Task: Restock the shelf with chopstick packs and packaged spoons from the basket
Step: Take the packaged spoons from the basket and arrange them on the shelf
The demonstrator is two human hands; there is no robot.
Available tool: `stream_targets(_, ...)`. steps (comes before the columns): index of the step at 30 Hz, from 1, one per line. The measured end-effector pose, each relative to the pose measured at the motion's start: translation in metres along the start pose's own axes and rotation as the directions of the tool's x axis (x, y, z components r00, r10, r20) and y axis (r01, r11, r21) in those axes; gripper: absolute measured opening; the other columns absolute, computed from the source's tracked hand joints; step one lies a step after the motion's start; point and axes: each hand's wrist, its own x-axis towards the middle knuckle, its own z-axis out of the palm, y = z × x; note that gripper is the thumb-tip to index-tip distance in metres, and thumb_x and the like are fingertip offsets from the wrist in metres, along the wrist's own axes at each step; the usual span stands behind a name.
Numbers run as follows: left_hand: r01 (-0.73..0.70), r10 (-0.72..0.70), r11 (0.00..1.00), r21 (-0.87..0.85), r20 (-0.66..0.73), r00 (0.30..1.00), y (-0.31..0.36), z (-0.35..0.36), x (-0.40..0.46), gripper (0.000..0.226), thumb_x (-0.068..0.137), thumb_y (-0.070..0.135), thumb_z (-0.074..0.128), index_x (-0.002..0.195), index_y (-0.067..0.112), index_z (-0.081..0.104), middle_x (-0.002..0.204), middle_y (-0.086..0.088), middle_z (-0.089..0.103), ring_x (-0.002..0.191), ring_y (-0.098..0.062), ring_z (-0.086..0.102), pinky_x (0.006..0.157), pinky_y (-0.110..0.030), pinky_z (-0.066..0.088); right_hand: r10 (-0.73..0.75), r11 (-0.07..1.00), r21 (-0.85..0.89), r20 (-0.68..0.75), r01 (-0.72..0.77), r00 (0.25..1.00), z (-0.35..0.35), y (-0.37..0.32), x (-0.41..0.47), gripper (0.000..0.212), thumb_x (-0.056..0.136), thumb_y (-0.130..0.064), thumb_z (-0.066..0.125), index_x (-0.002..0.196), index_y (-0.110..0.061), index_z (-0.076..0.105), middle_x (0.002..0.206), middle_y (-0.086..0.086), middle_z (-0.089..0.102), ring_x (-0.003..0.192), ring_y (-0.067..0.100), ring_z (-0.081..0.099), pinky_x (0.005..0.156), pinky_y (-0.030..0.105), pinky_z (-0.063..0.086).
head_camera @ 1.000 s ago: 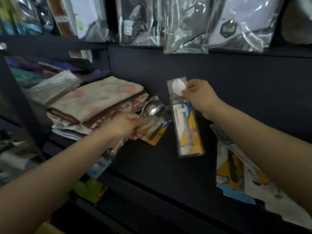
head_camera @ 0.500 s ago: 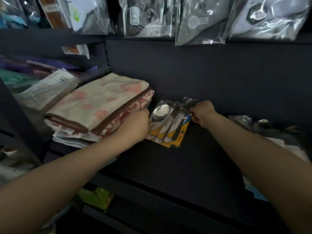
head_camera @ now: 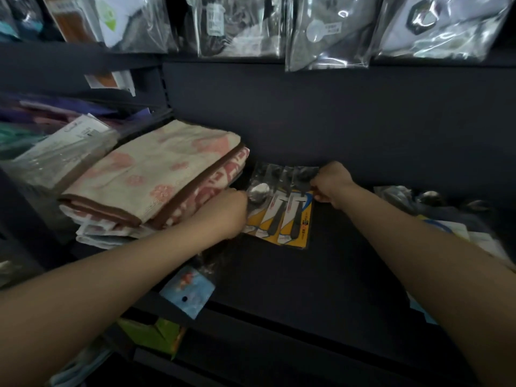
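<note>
Several packaged spoons (head_camera: 282, 210) in clear plastic with yellow and white cards lie overlapped at the back of the dark shelf (head_camera: 321, 275). My left hand (head_camera: 223, 213) rests on their left edge, next to the folded towels. My right hand (head_camera: 331, 181) pinches the top right corner of the rightmost pack. More packaged cutlery (head_camera: 435, 199) lies on the shelf at the right, partly behind my right forearm. No basket and no chopstick packs are in view.
A stack of folded pink-patterned towels (head_camera: 156, 180) fills the shelf's left side. Bagged goods (head_camera: 326, 32) hang along the rail above. A blue tag (head_camera: 187, 291) hangs at the shelf's front edge, and green packaging (head_camera: 150, 333) sits below.
My right hand has brought a spoon pack down from mid-air and laid it on the pile beside the towels. The view has moved closer to the shelf.
</note>
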Motion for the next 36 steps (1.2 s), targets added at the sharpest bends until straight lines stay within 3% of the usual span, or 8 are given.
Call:
stream_targets(4, -0.188, 0.187, 0.982, -0.017, -0.068, 0.980, 0.009, -0.005, -0.009, 0.053, 0.092, 0.013, 0.045, 0.142, 0.011, 0.026, 0.150, -0.008, 0.023, 0.136, -0.025, 0.027, 0.107, -0.027, 0.026, -0.164, 0.933, -0.335, -0.070, 0.131, 0.984, -0.004, 0.000, -0.006, 0.013, 0.086, -0.007, 0.050, 0.097, -0.002, 0.056, 0.095, 0.017, 0.062, 0.083, 0.031, 0.065, 0.062, 0.033, 0.052)
stream_targets(7, -0.362, 0.369, 0.929, -0.083, 0.091, 0.925, 0.018, -0.010, -0.012, 0.057, 0.096, 0.033, 0.038, 0.146, 0.015, 0.017, 0.157, -0.001, 0.010, 0.143, -0.016, 0.009, 0.112, -0.021, 0.010, -0.118, 0.951, -0.294, -0.055, 0.097, 0.992, -0.007, 0.003, -0.003, 0.017, 0.086, -0.006, 0.053, 0.068, -0.006, 0.053, 0.079, 0.016, 0.063, 0.066, 0.026, 0.062, 0.050, 0.029, 0.047)
stream_targets(12, -0.411, 0.394, 0.911, -0.002, 0.291, 0.872, 0.016, 0.007, -0.011, 0.072, 0.092, 0.054, 0.033, 0.148, 0.021, 0.004, 0.158, 0.001, -0.003, 0.145, -0.014, 0.001, 0.114, -0.023, 0.005, -0.034, 0.989, -0.146, -0.057, 0.025, 0.998, -0.008, 0.006, 0.005, 0.025, 0.088, -0.002, 0.053, 0.062, -0.003, 0.052, 0.063, 0.014, 0.060, 0.061, 0.026, 0.065, 0.069, 0.042, 0.059)
stream_targets(19, -0.456, 0.428, 0.889, 0.039, 0.279, 0.860, 0.016, 0.002, -0.008, 0.064, 0.089, 0.053, 0.040, 0.145, 0.034, 0.017, 0.158, 0.003, 0.005, 0.144, -0.018, 0.012, 0.116, -0.031, 0.018, -0.096, 0.984, -0.145, 0.081, 0.107, 0.992, -0.017, 0.005, 0.004, 0.023, 0.086, -0.004, 0.058, 0.065, -0.009, 0.050, 0.075, 0.011, 0.058, 0.055, 0.014, 0.055, 0.043, 0.016, 0.049)
stream_targets(22, -0.471, 0.438, 0.880, 0.062, 0.281, 0.854, 0.017, 0.002, -0.007, 0.060, 0.091, 0.050, 0.038, 0.145, 0.032, 0.020, 0.158, 0.002, 0.006, 0.143, -0.018, 0.013, 0.114, -0.028, 0.016, -0.234, 0.924, -0.288, 0.098, 0.252, 0.967, -0.045, -0.005, -0.006, 0.011, 0.087, -0.011, 0.058, 0.092, -0.002, 0.062, 0.073, 0.010, 0.061, 0.055, 0.017, 0.055, 0.037, 0.014, 0.045)
stream_targets(28, -0.462, 0.437, 0.883, 0.083, 0.213, 0.874, 0.026, -0.004, -0.010, 0.066, 0.087, 0.059, 0.038, 0.144, 0.029, 0.024, 0.157, 0.002, 0.008, 0.143, -0.018, 0.011, 0.117, -0.032, 0.016, -0.419, 0.606, -0.673, 0.183, 0.424, 0.889, -0.127, 0.010, -0.035, 0.026, 0.088, -0.014, 0.057, 0.112, -0.007, 0.064, 0.118, 0.012, 0.065, 0.108, 0.026, 0.059, 0.087, 0.027, 0.041)
stream_targets(32, -0.540, 0.539, 0.841, -0.021, -0.037, 0.841, 0.054, -0.011, -0.015, 0.056, 0.088, 0.051, 0.045, 0.138, 0.026, 0.037, 0.147, 0.006, 0.031, 0.132, -0.015, 0.035, 0.107, -0.038, 0.035, -0.216, 0.594, -0.699, 0.339, 0.399, 0.916, -0.151, 0.040, -0.047, 0.063, 0.082, -0.037, 0.066, 0.136, -0.014, 0.044, 0.138, 0.006, 0.049, 0.124, 0.023, 0.048, 0.100, 0.026, 0.035)
stream_targets(36, -0.595, 0.587, 0.799, -0.089, -0.102, 0.803, 0.092, -0.009, -0.014, 0.041, 0.090, 0.040, 0.049, 0.127, 0.023, 0.050, 0.136, 0.008, 0.043, 0.117, -0.010, 0.047, 0.099, -0.031, 0.040, -0.315, 0.540, -0.703, 0.341, 0.462, 0.886, -0.151, 0.048, -0.045, 0.058, 0.078, -0.039, 0.070, 0.126, -0.013, 0.051, 0.126, 0.006, 0.052, 0.121, 0.026, 0.046, 0.098, 0.029, 0.033)
